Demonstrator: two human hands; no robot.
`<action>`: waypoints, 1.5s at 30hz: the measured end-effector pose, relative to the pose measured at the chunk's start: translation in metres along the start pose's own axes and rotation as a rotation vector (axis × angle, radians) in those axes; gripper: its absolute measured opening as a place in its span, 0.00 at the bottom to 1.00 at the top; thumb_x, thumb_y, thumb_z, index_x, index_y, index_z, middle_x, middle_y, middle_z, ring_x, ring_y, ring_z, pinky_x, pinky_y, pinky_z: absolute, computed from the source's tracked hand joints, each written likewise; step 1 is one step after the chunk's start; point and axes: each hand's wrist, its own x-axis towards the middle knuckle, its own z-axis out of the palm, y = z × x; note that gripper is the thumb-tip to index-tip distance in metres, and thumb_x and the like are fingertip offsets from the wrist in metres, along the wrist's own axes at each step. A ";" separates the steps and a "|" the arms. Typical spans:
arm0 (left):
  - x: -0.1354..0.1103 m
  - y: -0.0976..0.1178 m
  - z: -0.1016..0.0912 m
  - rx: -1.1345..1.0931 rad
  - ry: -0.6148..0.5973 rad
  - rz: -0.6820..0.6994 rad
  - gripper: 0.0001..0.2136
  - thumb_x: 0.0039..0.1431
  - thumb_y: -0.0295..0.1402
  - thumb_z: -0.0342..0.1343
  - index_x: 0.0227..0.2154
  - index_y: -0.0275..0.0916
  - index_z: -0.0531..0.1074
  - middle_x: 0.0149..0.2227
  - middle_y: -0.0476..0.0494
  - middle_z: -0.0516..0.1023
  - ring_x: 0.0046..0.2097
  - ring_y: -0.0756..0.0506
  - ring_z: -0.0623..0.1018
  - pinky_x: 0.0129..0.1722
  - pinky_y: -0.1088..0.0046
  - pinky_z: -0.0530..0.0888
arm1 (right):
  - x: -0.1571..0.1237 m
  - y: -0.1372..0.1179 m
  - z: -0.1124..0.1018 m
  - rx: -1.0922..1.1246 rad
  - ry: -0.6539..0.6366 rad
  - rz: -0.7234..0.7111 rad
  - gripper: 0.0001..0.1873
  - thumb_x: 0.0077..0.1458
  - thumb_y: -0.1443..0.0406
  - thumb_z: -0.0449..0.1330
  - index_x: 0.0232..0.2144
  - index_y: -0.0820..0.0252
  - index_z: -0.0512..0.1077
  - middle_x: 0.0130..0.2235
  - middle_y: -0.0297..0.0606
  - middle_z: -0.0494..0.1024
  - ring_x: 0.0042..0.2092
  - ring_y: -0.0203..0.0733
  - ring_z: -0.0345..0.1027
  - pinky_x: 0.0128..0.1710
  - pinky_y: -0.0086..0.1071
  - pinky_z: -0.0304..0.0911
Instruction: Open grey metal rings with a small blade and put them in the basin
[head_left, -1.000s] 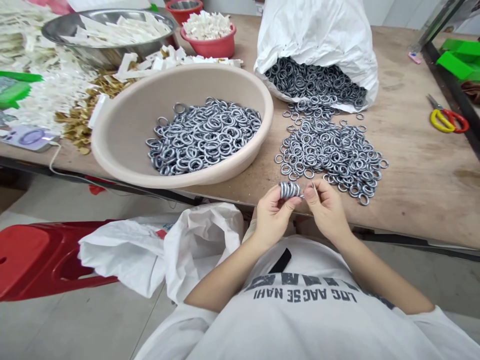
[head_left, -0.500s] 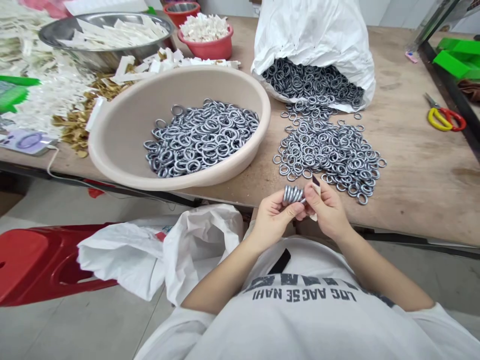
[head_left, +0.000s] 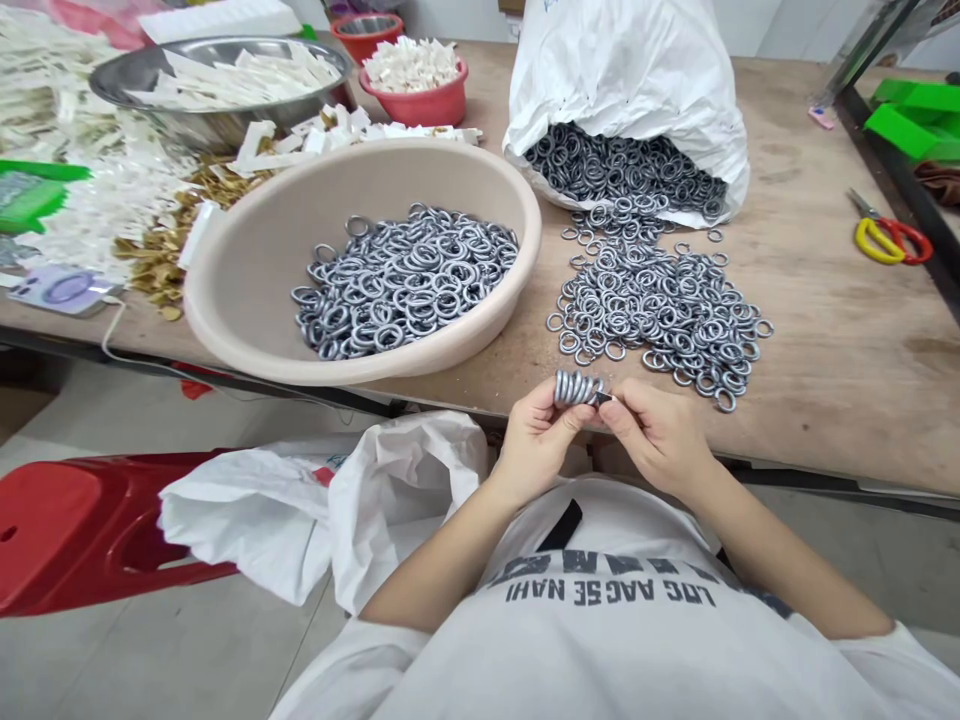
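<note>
left hand [head_left: 534, 437]: pinches ring stack [head_left: 577, 387]
right hand [head_left: 654, 432]: fingers pinched at stack's 3 o'clock end
loose rings [head_left: 660, 310]: counter [head_left: 840, 340], 12 o'clock

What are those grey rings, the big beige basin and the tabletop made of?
The rings look like metal, dull silvery grey, since they glint. The basin looks like plastic, smooth, matte and evenly beige. The tabletop seems bare wood board, perhaps plywood: faint grain and stains show.
</note>
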 end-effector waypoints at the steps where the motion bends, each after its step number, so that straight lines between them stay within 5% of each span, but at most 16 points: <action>1: -0.001 -0.001 -0.001 0.000 -0.007 0.004 0.09 0.57 0.38 0.64 0.36 0.38 0.77 0.33 0.45 0.80 0.34 0.48 0.78 0.38 0.73 0.76 | 0.001 0.002 0.000 0.005 -0.015 -0.007 0.18 0.67 0.56 0.51 0.27 0.57 0.66 0.25 0.31 0.68 0.27 0.34 0.62 0.29 0.30 0.49; 8: -0.009 -0.005 -0.008 -0.077 -0.025 -0.051 0.11 0.58 0.41 0.63 0.35 0.38 0.75 0.28 0.46 0.78 0.32 0.47 0.78 0.40 0.68 0.76 | 0.020 0.028 0.001 -0.106 0.019 0.216 0.22 0.69 0.51 0.46 0.30 0.56 0.69 0.24 0.31 0.69 0.28 0.38 0.63 0.29 0.31 0.49; 13: -0.001 -0.011 -0.020 -0.213 0.188 -0.086 0.13 0.53 0.40 0.67 0.35 0.39 0.72 0.27 0.51 0.77 0.28 0.51 0.76 0.35 0.73 0.76 | 0.042 0.027 0.010 -0.428 -0.091 0.172 0.20 0.64 0.50 0.54 0.51 0.53 0.70 0.44 0.41 0.77 0.39 0.45 0.72 0.31 0.33 0.52; 18: 0.007 -0.009 -0.026 -0.200 0.326 -0.123 0.12 0.51 0.39 0.68 0.31 0.37 0.74 0.25 0.51 0.77 0.28 0.51 0.76 0.32 0.75 0.75 | 0.057 0.024 0.021 -0.697 -0.203 0.164 0.13 0.66 0.57 0.54 0.48 0.54 0.71 0.46 0.43 0.75 0.37 0.46 0.74 0.27 0.34 0.47; 26: 0.015 -0.009 -0.023 -0.182 0.329 -0.064 0.12 0.50 0.39 0.69 0.31 0.37 0.75 0.28 0.50 0.77 0.30 0.53 0.76 0.35 0.76 0.75 | 0.058 0.032 0.020 -0.660 -0.188 0.163 0.15 0.64 0.55 0.56 0.48 0.56 0.69 0.47 0.43 0.73 0.37 0.47 0.73 0.29 0.36 0.51; 31: 0.018 -0.009 -0.021 -0.161 0.351 -0.053 0.10 0.50 0.36 0.70 0.27 0.35 0.77 0.25 0.49 0.77 0.29 0.52 0.75 0.33 0.76 0.73 | 0.059 0.039 0.007 -0.332 -0.060 0.187 0.07 0.64 0.61 0.55 0.39 0.58 0.70 0.42 0.42 0.73 0.39 0.45 0.68 0.34 0.34 0.54; 38: 0.017 -0.009 0.001 -0.163 0.210 -0.050 0.12 0.50 0.37 0.69 0.34 0.35 0.79 0.31 0.48 0.79 0.30 0.53 0.75 0.34 0.77 0.73 | 0.034 0.019 0.017 0.942 -0.059 0.351 0.17 0.62 0.50 0.58 0.35 0.56 0.64 0.27 0.27 0.59 0.23 0.30 0.50 0.22 0.27 0.47; 45: 0.008 0.000 0.014 -0.170 0.062 -0.078 0.10 0.56 0.37 0.65 0.31 0.35 0.76 0.26 0.49 0.75 0.26 0.54 0.73 0.28 0.79 0.72 | 0.020 0.011 0.046 1.080 0.140 0.382 0.14 0.60 0.51 0.61 0.38 0.54 0.66 0.31 0.29 0.65 0.26 0.31 0.57 0.23 0.26 0.58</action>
